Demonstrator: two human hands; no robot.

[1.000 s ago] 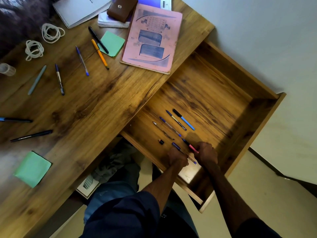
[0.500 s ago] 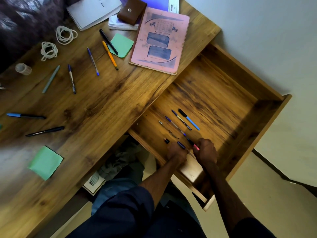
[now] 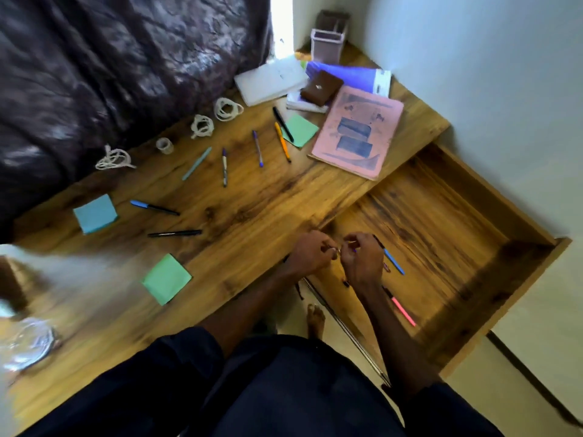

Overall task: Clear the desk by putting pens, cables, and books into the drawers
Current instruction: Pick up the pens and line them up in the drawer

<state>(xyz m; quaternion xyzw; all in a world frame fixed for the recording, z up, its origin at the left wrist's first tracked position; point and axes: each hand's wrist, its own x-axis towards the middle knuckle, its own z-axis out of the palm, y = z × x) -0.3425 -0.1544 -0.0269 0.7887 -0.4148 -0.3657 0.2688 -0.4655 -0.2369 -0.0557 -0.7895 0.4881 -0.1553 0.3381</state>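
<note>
Your left hand (image 3: pixel 310 252) and right hand (image 3: pixel 359 260) have risen off the drawer (image 3: pixel 441 222) floor, fingers (image 3: pixel 326 246) pinching a small item (image 3: pixel 338 250) between them; pens (image 3: pixel 257 148) wait on the table (image 3: pixel 252 216).

The desk (image 3: pixel 252 216) and drawer (image 3: pixel 441 216) are wood with a bold dark grain and a smooth, faintly glossy finish, and a thin metal rail (image 3: pixel 344 329) runs along the drawer's near side. The pens (image 3: pixel 282 141) look like smooth plastic, the cords (image 3: pixel 202 126) by the far edge matt white, the notes (image 3: pixel 166 279) matt paper, the book (image 3: pixel 358 132) scuffed pink paper and the wallet (image 3: pixel 321 87) brown and leather-like. Dark cloth (image 3: pixel 110 74) beyond the far edge has a crushed sheen, and the holder (image 3: pixel 328 45) in the far corner looks like matt plastic.
</note>
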